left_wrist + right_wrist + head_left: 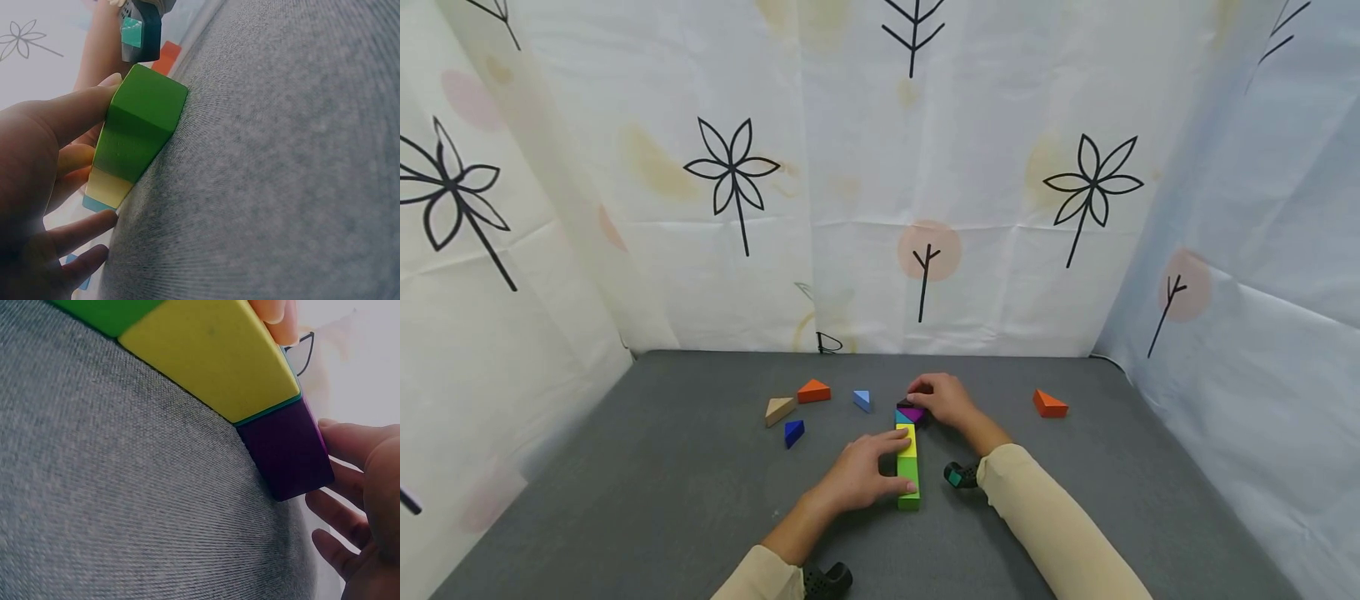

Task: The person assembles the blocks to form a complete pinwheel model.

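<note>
A row of coloured blocks runs away from me on the grey table. Nearest is a green block (907,468), then a yellow block (907,448), then a teal piece (902,418) beside a purple triangular block (914,414). At the far end my right hand (947,402) pinches a black triangular block (904,404) between thumb and fingers, partly covering it. My left hand (861,471) rests against the row's left side, thumb on the green block and a fingertip on the yellow one. Its other fingers are spread in the left wrist view.
Left of the row lie an orange triangle (814,392), a natural-wood triangle (779,410), a dark blue triangle (793,432) and a light blue triangle (862,401). Another orange triangle (1049,404) lies far right. Printed white cloth (850,275) walls the table's back and sides.
</note>
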The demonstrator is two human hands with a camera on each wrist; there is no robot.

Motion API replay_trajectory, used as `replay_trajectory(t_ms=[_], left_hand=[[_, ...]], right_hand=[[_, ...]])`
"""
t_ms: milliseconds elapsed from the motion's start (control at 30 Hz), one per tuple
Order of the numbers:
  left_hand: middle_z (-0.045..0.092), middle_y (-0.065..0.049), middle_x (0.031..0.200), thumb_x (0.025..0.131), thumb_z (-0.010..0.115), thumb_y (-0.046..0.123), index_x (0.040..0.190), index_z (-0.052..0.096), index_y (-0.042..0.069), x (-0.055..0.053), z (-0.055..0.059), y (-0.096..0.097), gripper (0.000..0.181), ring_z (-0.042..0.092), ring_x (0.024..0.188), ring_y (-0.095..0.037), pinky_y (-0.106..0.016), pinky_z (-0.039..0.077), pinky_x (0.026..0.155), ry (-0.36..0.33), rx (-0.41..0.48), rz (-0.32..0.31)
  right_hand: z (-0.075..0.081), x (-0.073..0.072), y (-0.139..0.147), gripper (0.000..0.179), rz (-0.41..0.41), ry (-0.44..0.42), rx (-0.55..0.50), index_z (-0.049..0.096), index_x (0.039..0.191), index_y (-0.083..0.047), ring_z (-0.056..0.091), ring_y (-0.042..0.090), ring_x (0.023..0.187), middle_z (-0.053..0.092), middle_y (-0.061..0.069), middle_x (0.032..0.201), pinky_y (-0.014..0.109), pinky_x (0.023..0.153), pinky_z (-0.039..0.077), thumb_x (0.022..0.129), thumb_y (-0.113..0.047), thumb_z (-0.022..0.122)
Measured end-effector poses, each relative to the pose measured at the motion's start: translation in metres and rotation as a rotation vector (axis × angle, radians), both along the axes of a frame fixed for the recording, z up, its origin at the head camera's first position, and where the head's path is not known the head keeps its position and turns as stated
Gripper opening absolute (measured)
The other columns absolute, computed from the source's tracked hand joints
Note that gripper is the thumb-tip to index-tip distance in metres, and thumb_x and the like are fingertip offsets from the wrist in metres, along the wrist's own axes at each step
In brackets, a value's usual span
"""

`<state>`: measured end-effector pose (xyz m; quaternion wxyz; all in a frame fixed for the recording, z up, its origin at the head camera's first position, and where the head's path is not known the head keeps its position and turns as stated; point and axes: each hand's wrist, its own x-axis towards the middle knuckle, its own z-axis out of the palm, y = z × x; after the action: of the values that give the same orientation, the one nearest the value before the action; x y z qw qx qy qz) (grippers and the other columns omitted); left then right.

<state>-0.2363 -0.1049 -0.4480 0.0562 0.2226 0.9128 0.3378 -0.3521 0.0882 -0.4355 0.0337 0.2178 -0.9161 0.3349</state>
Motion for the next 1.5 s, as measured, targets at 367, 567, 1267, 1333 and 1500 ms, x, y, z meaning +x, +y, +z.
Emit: replay_trajectory(t_ms=[367, 567, 1267, 1333, 1500], left_hand=[[0.042, 0.010, 0.149, 0.082, 0.074, 0.050, 0.140, 0.056, 0.021, 0.000, 0.001, -0.001, 0.068, 0.039, 0.135, -0.028, -0.058, 0.027, 0.106, 0.010, 0.002, -0.004], [0.042, 0.009, 0.149, 0.082, 0.074, 0.051, 0.139, 0.056, 0.021, -0.001, 0.000, -0.001, 0.067, 0.039, 0.135, -0.027, -0.057, 0.027, 0.106, 0.005, -0.001, 0.003], [0.044, 0.008, 0.148, 0.081, 0.074, 0.051, 0.138, 0.057, 0.020, 0.000, 0.001, 0.000, 0.067, 0.043, 0.131, -0.028, -0.057, 0.029, 0.105, -0.017, 0.020, 0.003], [0.045, 0.008, 0.148, 0.081, 0.075, 0.051, 0.138, 0.057, 0.020, 0.000, 0.001, 0.000, 0.067, 0.042, 0.131, -0.028, -0.057, 0.029, 0.105, -0.015, 0.018, 0.003], [0.045, 0.007, 0.147, 0.082, 0.074, 0.050, 0.138, 0.057, 0.019, 0.001, 0.001, 0.001, 0.067, 0.042, 0.132, -0.029, -0.058, 0.029, 0.105, -0.005, 0.013, 0.003]], right_hand=[[0.001, 0.001, 0.000, 0.017, 0.024, -0.039, -0.027, 0.072, 0.105, -0.009, 0.063, 0.020, 0.092, 0.069, 0.000, 0.099, 0.040, 0.084, 0.051, 0.092, -0.019, 0.069], [0.001, 0.001, -0.001, 0.017, 0.025, -0.035, -0.038, 0.072, 0.106, -0.007, 0.064, 0.021, 0.092, 0.070, 0.001, 0.099, 0.041, 0.084, 0.051, 0.092, -0.016, 0.069], [0.006, -0.002, 0.018, 0.020, -0.058, 0.011, -0.097, 0.070, 0.110, -0.005, 0.063, 0.024, 0.095, 0.069, 0.004, 0.103, 0.041, 0.079, 0.052, 0.093, -0.016, 0.067], [0.008, -0.002, 0.023, 0.020, -0.081, 0.028, -0.088, 0.069, 0.110, -0.006, 0.063, 0.024, 0.094, 0.069, 0.004, 0.102, 0.041, 0.078, 0.051, 0.094, -0.017, 0.067], [0.010, -0.002, 0.036, 0.019, -0.120, 0.114, -0.072, 0.070, 0.108, -0.005, 0.061, 0.028, 0.095, 0.068, 0.006, 0.101, 0.046, 0.079, 0.050, 0.093, -0.015, 0.068]])
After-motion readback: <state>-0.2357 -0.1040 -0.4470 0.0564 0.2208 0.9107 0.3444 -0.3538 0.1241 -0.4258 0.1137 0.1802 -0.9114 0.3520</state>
